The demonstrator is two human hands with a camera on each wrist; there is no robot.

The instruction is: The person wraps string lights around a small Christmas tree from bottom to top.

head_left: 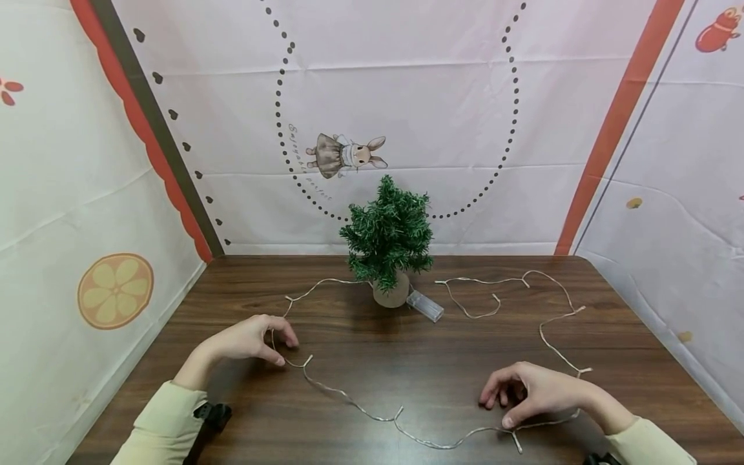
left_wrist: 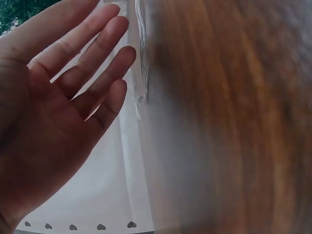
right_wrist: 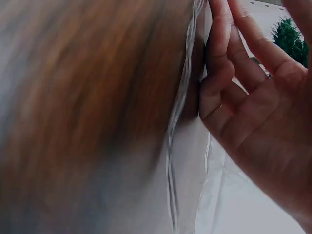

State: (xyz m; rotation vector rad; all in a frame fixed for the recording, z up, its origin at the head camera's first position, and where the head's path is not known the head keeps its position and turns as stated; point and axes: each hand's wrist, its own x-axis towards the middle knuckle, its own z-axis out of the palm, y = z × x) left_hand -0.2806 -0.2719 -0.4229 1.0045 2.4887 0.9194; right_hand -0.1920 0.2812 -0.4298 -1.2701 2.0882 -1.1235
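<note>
From here I can make out just one bit of writing, sideways lettering that seems to read "Enjoyable perfect" on the backdrop cloth, curving from ten to seven o'clock around the printed rabbit.

Head view: bright, even; I read most detail sharp.
Light: soft, looks to fall from above.
Backdrop: well lit, faint pink cast up top.
Table: pale glare mid-front, soft shadows under left hand and right hand.
Left wrist view: I get smeared, out-of-focus wood; hand dim against bright backdrop.
Right wrist view: same table blur, grey haze low left.
</note>
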